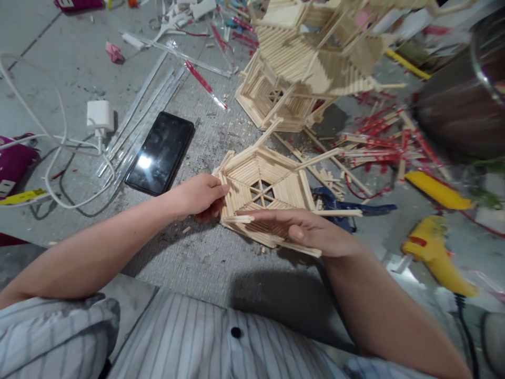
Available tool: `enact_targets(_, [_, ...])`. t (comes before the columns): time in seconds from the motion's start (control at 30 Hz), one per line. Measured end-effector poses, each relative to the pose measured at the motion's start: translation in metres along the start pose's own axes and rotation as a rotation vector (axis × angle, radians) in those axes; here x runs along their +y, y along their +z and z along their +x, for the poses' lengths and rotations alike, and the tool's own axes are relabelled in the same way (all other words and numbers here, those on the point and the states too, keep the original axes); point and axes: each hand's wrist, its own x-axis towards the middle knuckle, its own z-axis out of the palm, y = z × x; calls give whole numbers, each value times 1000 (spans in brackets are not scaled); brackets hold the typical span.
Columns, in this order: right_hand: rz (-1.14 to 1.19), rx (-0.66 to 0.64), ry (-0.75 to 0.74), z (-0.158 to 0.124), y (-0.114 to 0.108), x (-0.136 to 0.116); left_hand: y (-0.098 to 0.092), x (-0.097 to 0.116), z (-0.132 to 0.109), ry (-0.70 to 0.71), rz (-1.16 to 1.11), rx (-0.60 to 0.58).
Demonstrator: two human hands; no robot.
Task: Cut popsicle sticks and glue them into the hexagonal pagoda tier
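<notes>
A hexagonal frame built of thin wooden sticks (241, 171), with a spoked hole at its centre, sits on the table in front of me. Several longer sticks jut outward from its corners. My left hand (202, 196) pinches the frame's left edge between thumb and fingers. Across the near side of the frame lies my right hand (311, 230), its fingers stretched out toward the left; the fingertips come close to a short stick end (241, 219). Whether those fingertips touch the stick I cannot tell.
Behind stands a larger tiered stick structure (292, 55). A black phone (161, 152) and a white charger (100, 116) with its cable are at left. To the right lie red-wrapped sticks (374, 131), blue-handled pliers (371, 208), a yellow glue gun (437, 252) and a dark pot (460, 100).
</notes>
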Motion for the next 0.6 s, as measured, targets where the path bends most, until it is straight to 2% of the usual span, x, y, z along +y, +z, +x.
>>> enact_targets(0.2, [-14, -25, -44, 1, -3, 3, -3, -2, 2, -31, -76, -43])
enact_targets(0.4, [-15, 1, -29, 2, -2, 6, -2, -2, 2, -36, -94, -13])
enact_targets(0.6, [17, -53, -41, 2, -5, 5, 2, 0, 1, -39, -92, 16])
